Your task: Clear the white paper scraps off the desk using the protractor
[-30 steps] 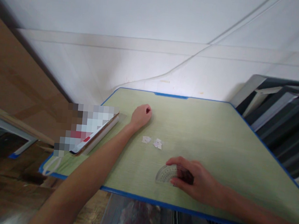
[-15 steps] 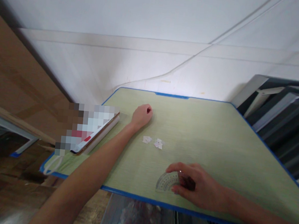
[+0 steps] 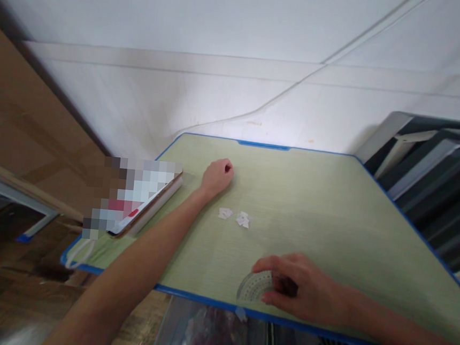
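The left grip (image 3: 217,177) is curled into a loose fist on the desk (image 3: 312,201); whether anything lies inside it I cannot tell. The right grip (image 3: 300,289) is narrow, pinching a clear protractor (image 3: 252,288) between thumb and fingers.

At the far left a large brown cardboard panel (image 3: 30,106) leans beside the desk, with a grey metal leg (image 3: 40,225) ending in a blue foot below it, over a wood-patterned floor (image 3: 13,304). On the desk's left side lies a flat white-topped box (image 3: 153,200), partly blurred out, with a red mark near its front corner; a white loop (image 3: 80,255) hangs at the corner of the desk. The left forearm reaches past this box toward the far side.

To the right of that forearm sit two little heaps of white scraps, the left heap (image 3: 225,213) just beside the right heap (image 3: 243,220). Nearer the front, the protractor is close to the blue edge, its curve toward the upper left. A small pale scrap (image 3: 240,314) shows against that edge, just below it. The right forearm comes in from the lower right. Beyond the desk's right edge stand dark grey panels (image 3: 434,179).
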A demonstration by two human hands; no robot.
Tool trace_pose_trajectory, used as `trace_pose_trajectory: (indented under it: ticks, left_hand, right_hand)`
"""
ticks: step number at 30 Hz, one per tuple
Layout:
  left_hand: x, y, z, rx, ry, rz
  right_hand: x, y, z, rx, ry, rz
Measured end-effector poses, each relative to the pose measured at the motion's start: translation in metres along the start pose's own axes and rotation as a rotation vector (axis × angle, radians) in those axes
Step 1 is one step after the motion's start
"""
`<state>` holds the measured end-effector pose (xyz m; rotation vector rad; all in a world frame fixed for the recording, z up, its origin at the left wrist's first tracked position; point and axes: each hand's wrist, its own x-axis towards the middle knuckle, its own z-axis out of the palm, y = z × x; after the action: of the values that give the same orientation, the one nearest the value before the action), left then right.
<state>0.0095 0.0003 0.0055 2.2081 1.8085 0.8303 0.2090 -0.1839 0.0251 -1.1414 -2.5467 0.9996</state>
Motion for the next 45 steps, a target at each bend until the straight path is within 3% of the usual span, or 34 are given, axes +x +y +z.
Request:
trace_pose_trajectory:
  ticks: [12,20,28,33,38,41,45]
  left_hand:
    - [0.000,0.001,-0.001,0.001,-0.009,-0.007]
    - [0.000,0.000,0.000,0.005,-0.006,0.000]
    - [0.000,0.001,-0.001,0.006,-0.012,-0.003]
    - [0.000,0.001,-0.001,0.004,-0.014,-0.008]
    - [0.000,0.000,0.000,0.001,-0.012,-0.001]
    - [0.001,-0.001,0.000,-0.003,-0.013,0.006]
    - [0.001,-0.001,0.001,0.006,-0.012,0.005]
  right_hand:
    - [-0.001,-0.004,-0.004,0.015,-0.034,0.005]
    - [-0.002,-0.001,-0.003,0.034,-0.067,-0.120]
    - [-0.003,0.002,-0.004,0.136,0.020,-0.070]
    - [-0.001,0.007,-0.005,0.219,-0.099,-0.158]
    - [0.005,0.018,-0.006,0.496,0.110,-0.024]
    - [0.015,0.031,-0.014,0.650,0.139,0.066]
    - [0.032,0.049,-0.032,0.587,0.314,0.091]
